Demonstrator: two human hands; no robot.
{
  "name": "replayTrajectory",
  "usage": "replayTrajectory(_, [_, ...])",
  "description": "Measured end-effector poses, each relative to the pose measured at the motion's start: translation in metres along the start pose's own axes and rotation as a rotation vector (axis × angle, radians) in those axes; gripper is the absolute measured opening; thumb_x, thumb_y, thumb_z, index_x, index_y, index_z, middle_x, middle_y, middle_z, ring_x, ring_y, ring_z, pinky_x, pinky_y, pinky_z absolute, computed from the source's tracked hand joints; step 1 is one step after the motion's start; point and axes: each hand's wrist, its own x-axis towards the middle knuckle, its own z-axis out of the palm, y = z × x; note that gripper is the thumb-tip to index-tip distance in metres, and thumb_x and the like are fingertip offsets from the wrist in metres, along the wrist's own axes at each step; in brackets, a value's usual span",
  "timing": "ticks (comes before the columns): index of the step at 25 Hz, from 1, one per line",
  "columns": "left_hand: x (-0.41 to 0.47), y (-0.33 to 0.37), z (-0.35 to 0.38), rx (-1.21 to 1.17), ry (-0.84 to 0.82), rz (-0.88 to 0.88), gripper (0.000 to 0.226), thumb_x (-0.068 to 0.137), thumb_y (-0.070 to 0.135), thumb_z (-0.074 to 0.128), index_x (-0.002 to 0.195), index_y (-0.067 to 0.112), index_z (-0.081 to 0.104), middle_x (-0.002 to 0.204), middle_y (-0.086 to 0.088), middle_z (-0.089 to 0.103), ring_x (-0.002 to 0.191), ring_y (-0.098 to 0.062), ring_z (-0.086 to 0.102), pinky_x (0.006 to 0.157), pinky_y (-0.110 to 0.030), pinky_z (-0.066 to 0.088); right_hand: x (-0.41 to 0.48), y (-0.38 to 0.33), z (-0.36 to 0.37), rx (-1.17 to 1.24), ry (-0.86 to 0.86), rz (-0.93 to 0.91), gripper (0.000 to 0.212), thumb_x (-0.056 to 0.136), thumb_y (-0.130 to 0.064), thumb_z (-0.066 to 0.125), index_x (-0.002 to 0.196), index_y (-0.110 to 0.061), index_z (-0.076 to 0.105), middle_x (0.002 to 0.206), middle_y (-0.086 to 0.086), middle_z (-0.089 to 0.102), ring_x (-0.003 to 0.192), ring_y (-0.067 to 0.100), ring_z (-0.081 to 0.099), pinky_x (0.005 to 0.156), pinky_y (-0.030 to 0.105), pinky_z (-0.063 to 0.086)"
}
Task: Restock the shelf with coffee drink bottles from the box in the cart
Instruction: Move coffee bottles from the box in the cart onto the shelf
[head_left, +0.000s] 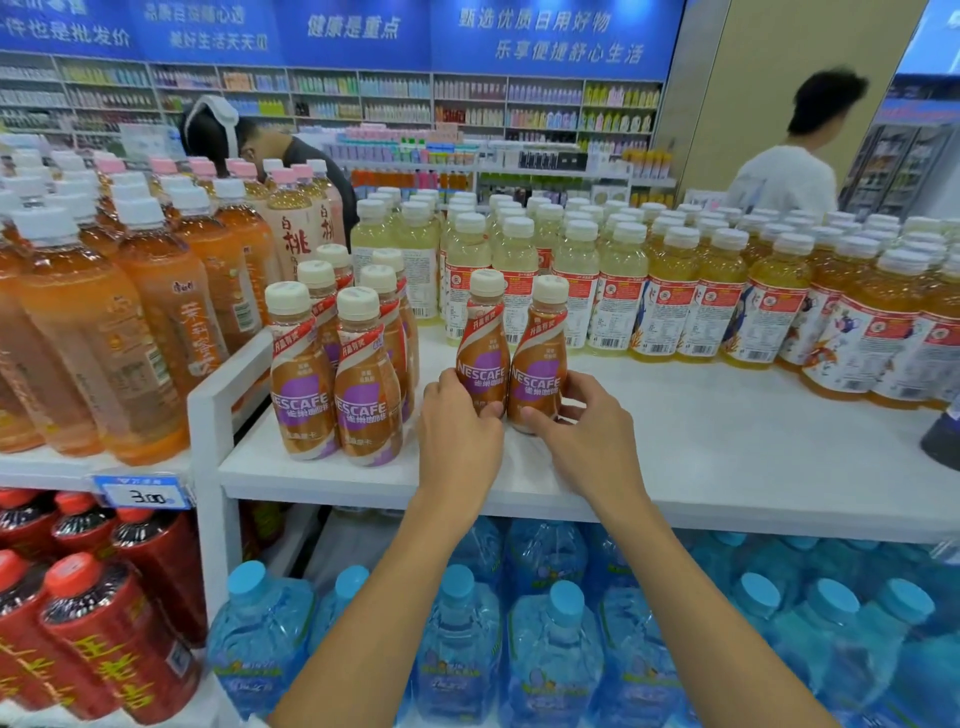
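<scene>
Two coffee bottles (511, 374) stood upright and touching each other on the white shelf (727, 457), a little back from its near edge. I had one in each hand. My left hand (457, 421) had its grip curled round the lower body of the left bottle (482, 348), thumb across the front. My right hand (589, 431) grasped the base of the right bottle (539, 358), thumb on the near side and fingers wrapped round the right side. Both bottles seemed to rest on the shelf, though my fingers hid their bases, so I could not be sure.

The stocked group of coffee bottles (337, 374) lay to the left of the pair, against the shelf's white side rail (208, 410), with a clear gap of bare shelf between. A row of yellow drink bottles (571, 275) stood just beyond the pair on the far side. The long axis of each held bottle ran straight up, caps on top and labels facing me.

I judged the next move to be a sideways slide to the left, closing that gap. My left hand was the nearer one to the group, so its knuckles would meet the stocked bottles first. Neither the cart nor the box was in view.
</scene>
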Motion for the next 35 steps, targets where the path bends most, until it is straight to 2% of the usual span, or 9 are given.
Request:
replayTrajectory(4, [0.019, 0.003, 0.007, 0.033, -0.01, -0.046, 0.041, 0.089, 0.022, 0.073, 0.124, 0.009, 0.056, 0.117, -0.011, 0.062, 0.107, -0.029, 0.06, 0.082, -0.035, 0.048, 0.019, 0.007, 0.006, -0.001, 0.004, 0.001, 0.053, 0.081, -0.025, 0.085, 0.128, -0.018, 0.062, 0.112, -0.009, 0.069, 0.095, 0.004, 0.066, 0.079, 0.014, 0.052])
replayTrajectory(6, [0.025, 0.003, 0.009, 0.045, -0.004, -0.054, 0.04, 0.09, 0.021, 0.071, 0.124, 0.007, 0.055, 0.118, -0.012, 0.061, 0.109, -0.029, 0.059, 0.08, -0.033, 0.045, 0.025, 0.01, 0.009, 0.007, 0.017, -0.001, 0.055, 0.08, -0.025, 0.085, 0.129, -0.018, 0.062, 0.115, -0.007, 0.071, 0.098, 0.007, 0.067, 0.084, 0.02, 0.054])
replayTrajectory(9, [0.029, 0.006, 0.011, 0.061, 0.009, -0.067, 0.04, 0.093, 0.02, 0.068, 0.127, 0.006, 0.052, 0.122, -0.014, 0.059, 0.114, -0.03, 0.057, 0.081, -0.031, 0.041, 0.033, 0.011, 0.015, -0.002, 0.019, -0.003, 0.054, 0.081, -0.025, 0.084, 0.13, -0.019, 0.061, 0.117, -0.007, 0.07, 0.099, 0.007, 0.066, 0.085, 0.021, 0.053])
replayTrajectory(14, [0.035, 0.004, 0.011, 0.068, 0.011, -0.066, 0.043, 0.094, 0.02, 0.068, 0.13, 0.006, 0.051, 0.126, -0.014, 0.058, 0.116, -0.029, 0.056, 0.088, -0.034, 0.046, 0.039, 0.013, 0.023, -0.016, 0.037, -0.002, 0.055, 0.081, -0.028, 0.084, 0.131, -0.018, 0.061, 0.12, -0.005, 0.071, 0.103, 0.01, 0.067, 0.093, 0.03, 0.057])
replayTrajectory(21, [0.039, -0.002, 0.011, 0.048, 0.005, -0.06, 0.043, 0.093, 0.021, 0.069, 0.13, 0.007, 0.052, 0.126, -0.012, 0.059, 0.117, -0.028, 0.056, 0.083, -0.028, 0.04, 0.04, 0.011, 0.024, -0.024, 0.026, 0.007, 0.057, 0.082, -0.029, 0.083, 0.133, -0.018, 0.06, 0.122, -0.004, 0.07, 0.105, 0.011, 0.067, 0.093, 0.029, 0.056])
replayTrajectory(33, [0.038, -0.007, 0.011, 0.029, 0.023, -0.046, 0.044, 0.091, 0.024, 0.071, 0.129, 0.011, 0.052, 0.124, -0.008, 0.06, 0.115, -0.024, 0.057, 0.084, -0.027, 0.042, 0.049, 0.014, 0.022, -0.049, -0.026, -0.006, 0.053, 0.088, -0.025, 0.077, 0.137, -0.019, 0.059, 0.125, -0.005, 0.069, 0.107, 0.009, 0.064, 0.087, 0.018, 0.051])
replayTrajectory(35, [0.038, -0.007, 0.011, 0.023, 0.021, -0.047, 0.047, 0.091, 0.025, 0.072, 0.131, 0.011, 0.052, 0.125, -0.008, 0.06, 0.116, -0.024, 0.057, 0.085, -0.027, 0.043, 0.049, 0.015, 0.022, -0.051, -0.035, -0.003, 0.054, 0.089, -0.025, 0.077, 0.139, -0.02, 0.057, 0.126, -0.006, 0.068, 0.109, 0.01, 0.064, 0.091, 0.022, 0.053])
